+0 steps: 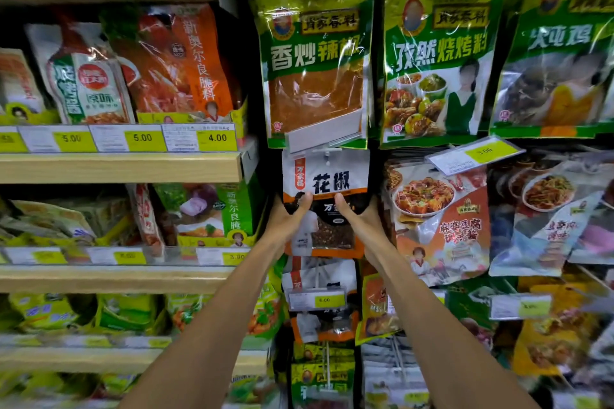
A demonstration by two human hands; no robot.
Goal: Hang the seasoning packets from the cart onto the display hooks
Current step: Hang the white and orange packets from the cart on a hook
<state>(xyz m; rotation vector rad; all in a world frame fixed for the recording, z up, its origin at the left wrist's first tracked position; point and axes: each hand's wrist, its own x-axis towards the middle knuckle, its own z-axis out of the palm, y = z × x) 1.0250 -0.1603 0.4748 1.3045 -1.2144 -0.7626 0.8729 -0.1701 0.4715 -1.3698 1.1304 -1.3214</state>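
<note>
A white, black and orange seasoning packet hangs at the display hook, just under an upturned clear price-tag holder. My left hand grips the packet's left side, thumb on its front. On the packet's right side, my right hand holds it the same way. The packet's top hole sits at the hook. More packets of the same kind hang on the hook below. The cart is out of view.
Green seasoning bags hang above, and mapo tofu sauce bags to the right. Wooden shelves with marinade packs and yellow price tags fill the left side. Price tag holders stick out from neighbouring hooks.
</note>
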